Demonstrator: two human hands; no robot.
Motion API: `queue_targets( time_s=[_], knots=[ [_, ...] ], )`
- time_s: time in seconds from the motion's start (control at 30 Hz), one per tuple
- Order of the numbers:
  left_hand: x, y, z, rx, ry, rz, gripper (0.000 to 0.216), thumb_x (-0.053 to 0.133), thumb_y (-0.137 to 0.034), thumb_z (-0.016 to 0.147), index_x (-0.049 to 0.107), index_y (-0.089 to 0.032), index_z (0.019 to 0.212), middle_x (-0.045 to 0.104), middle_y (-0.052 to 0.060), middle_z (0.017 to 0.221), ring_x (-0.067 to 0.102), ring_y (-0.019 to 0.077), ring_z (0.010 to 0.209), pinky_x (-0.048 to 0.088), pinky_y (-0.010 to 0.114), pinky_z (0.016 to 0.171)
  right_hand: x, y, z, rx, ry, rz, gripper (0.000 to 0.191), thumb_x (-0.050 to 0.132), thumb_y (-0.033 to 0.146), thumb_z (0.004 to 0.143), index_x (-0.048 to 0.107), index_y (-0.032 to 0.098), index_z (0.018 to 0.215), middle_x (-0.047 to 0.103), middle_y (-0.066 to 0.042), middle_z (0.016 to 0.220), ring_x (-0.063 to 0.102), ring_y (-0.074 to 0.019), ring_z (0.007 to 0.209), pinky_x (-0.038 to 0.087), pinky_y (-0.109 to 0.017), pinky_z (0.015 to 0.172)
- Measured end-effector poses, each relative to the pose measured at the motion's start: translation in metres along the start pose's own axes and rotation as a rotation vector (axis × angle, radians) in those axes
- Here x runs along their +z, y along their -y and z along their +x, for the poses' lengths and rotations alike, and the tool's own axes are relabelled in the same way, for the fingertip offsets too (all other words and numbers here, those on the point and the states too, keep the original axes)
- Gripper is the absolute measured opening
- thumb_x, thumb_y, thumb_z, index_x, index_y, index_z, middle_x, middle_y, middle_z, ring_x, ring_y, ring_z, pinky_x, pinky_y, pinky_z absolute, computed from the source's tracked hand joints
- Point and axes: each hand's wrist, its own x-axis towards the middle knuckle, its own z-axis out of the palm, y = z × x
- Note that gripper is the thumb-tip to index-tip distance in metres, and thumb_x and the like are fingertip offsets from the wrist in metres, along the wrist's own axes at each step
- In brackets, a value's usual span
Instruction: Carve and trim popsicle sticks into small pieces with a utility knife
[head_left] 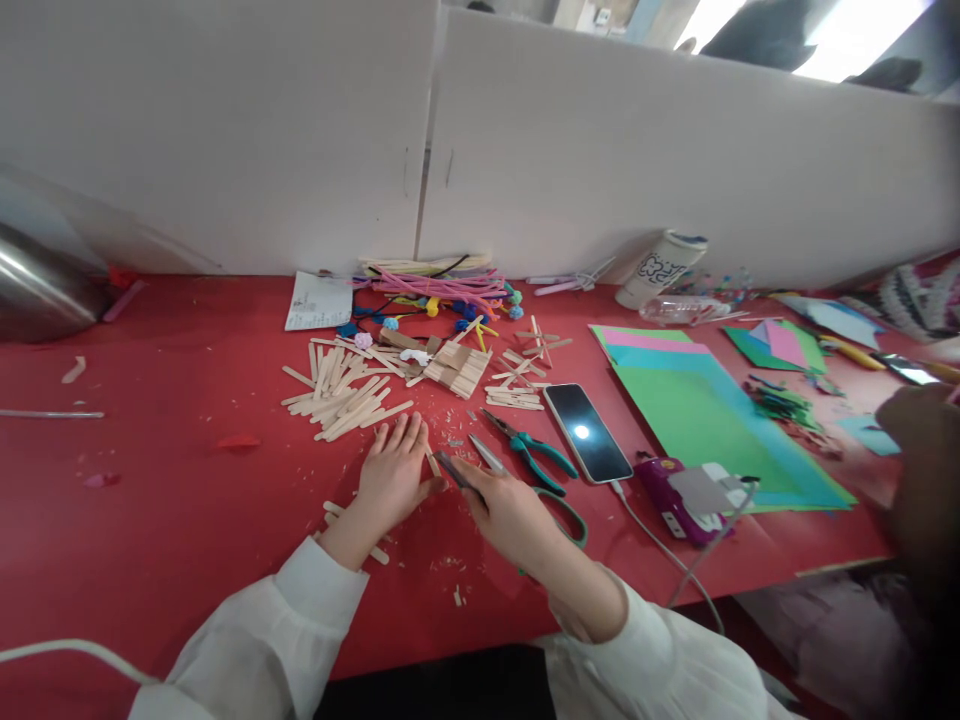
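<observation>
My left hand (395, 470) lies flat on the red table (187, 500), fingers stretched out, pinning a short wooden craft stick (433, 462) at its right edge. My right hand (504, 508) is closed around green-handled scissors (480, 462), whose open blades reach the stick. A heap of plain wooden craft sticks (341, 392) lies just beyond my left hand. A few cut stick pieces (334, 513) lie under my left wrist.
Green-handled pliers (534, 452), a dark phone (586, 432) and a purple glue gun (679, 492) with its cable lie to the right. Coloured paper sheets (697, 410), pipe cleaners (442, 288), a cup (660, 268) and a glued stick panel (459, 368) sit further back. White partition (600, 150) behind.
</observation>
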Motion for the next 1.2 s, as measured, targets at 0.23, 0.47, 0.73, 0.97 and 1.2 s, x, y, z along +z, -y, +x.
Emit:
queue_targets(
  time_s=[0.23, 0.47, 0.73, 0.97, 1.2],
  knots=[
    [0.001, 0.000, 0.000, 0.006, -0.016, -0.005, 0.064, 0.036, -0.047, 0.089, 0.035, -0.005, 0.138, 0.028, 0.014, 0.147, 0.024, 0.0279, 0.137, 0.024, 0.047, 0.110, 0.003, 0.004, -0.001, 0.007, 0.024, -0.149, 0.050, 0.039, 0.013, 0.086, 0.043, 0.017, 0.136, 0.067, -0.014, 0.105, 0.067, -0.0259, 0.087, 0.051, -0.033, 0.068],
    [0.002, 0.000, 0.000, 0.010, -0.034, -0.011, 0.062, 0.040, -0.044, 0.089, 0.036, -0.006, 0.138, 0.030, 0.014, 0.147, 0.024, 0.0280, 0.137, 0.024, 0.047, 0.110, -0.001, 0.016, -0.004, 0.024, 0.099, -0.327, 0.053, 0.037, 0.011, 0.087, 0.037, 0.014, 0.140, 0.066, -0.017, 0.104, 0.069, -0.0250, 0.078, 0.052, -0.032, 0.062],
    [-0.002, -0.002, -0.001, 0.000, -0.015, -0.017, 0.059, 0.046, -0.035, 0.086, 0.035, -0.008, 0.138, 0.032, 0.014, 0.146, 0.025, 0.0276, 0.137, 0.025, 0.046, 0.110, -0.005, 0.039, -0.005, 0.059, 0.152, -0.399, 0.060, 0.035, -0.001, 0.082, 0.034, 0.011, 0.141, 0.064, -0.023, 0.103, 0.070, -0.0253, 0.074, 0.054, -0.031, 0.058],
    [-0.001, -0.001, 0.001, -0.017, 0.016, -0.015, 0.061, 0.044, -0.039, 0.087, 0.035, -0.009, 0.139, 0.029, 0.014, 0.147, 0.023, 0.0271, 0.138, 0.024, 0.045, 0.110, -0.015, 0.016, 0.007, -0.011, 0.117, -0.078, 0.056, 0.047, 0.001, 0.077, 0.047, 0.009, 0.132, 0.069, -0.020, 0.091, 0.068, -0.0298, 0.086, 0.052, -0.038, 0.072],
    [-0.004, -0.001, 0.002, -0.023, 0.048, 0.000, 0.066, 0.043, -0.048, 0.088, 0.032, -0.010, 0.140, 0.025, 0.014, 0.148, 0.022, 0.0274, 0.138, 0.023, 0.046, 0.110, 0.008, -0.016, 0.007, 0.017, 0.077, 0.484, 0.045, 0.036, 0.017, 0.087, 0.049, 0.019, 0.130, 0.066, -0.001, 0.074, 0.061, -0.0118, 0.052, 0.049, -0.022, 0.048]
  ],
)
